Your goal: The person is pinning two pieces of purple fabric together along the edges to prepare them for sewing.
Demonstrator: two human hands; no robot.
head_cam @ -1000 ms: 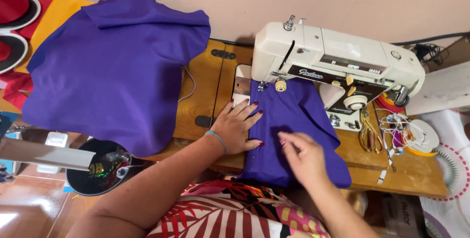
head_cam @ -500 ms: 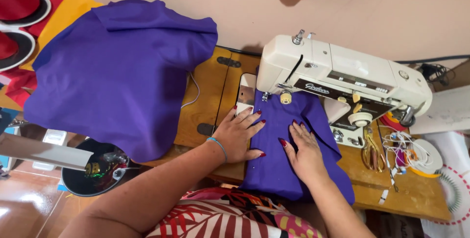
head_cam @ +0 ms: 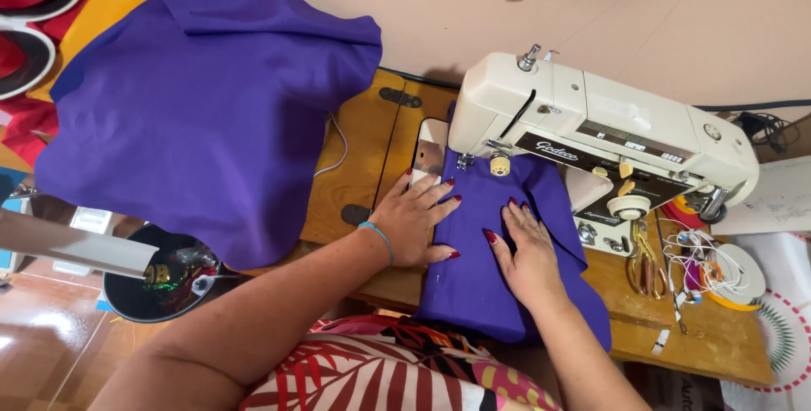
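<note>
Item: purple cloth piece point(head_cam: 498, 250), folded, laid flat on the wooden sewing table point(head_cam: 355, 166). Its long axis ran from the near table edge, where it hung over toward the person's lap, away to the needle area under the head of the cream sewing machine point(head_cam: 591, 136). The far end sat beneath the machine's arm; the presser foot itself was too small to make out.

Left hand point(head_cam: 414, 221): palm down, fingers spread, resting on the left border of the cloth, partly on the metal plate beside it. Not closed on anything; it pressed flat. A thin blue band circled the wrist.

Right hand point(head_cam: 528, 250): palm down on the middle of the cloth, fingers extended and pointing toward the machine. Also flat and open, gripping nothing. This hand lay squarely on the piece and was the nearer of the two to its centre line; the left sat at the margin. The needle lay straight ahead of both sets of fingertips, along the cloth's length.

Also present: a large purple fabric point(head_cam: 203, 107) heaped over the left of the table, well apart from the hands; yellow cloth point(head_cam: 101, 5) behind it; scissors point(head_cam: 644, 259) and a tangle of white cord point(head_cam: 701, 259) right of the machine; a dark bowl point(head_cam: 160, 276) below the table edge.
</note>
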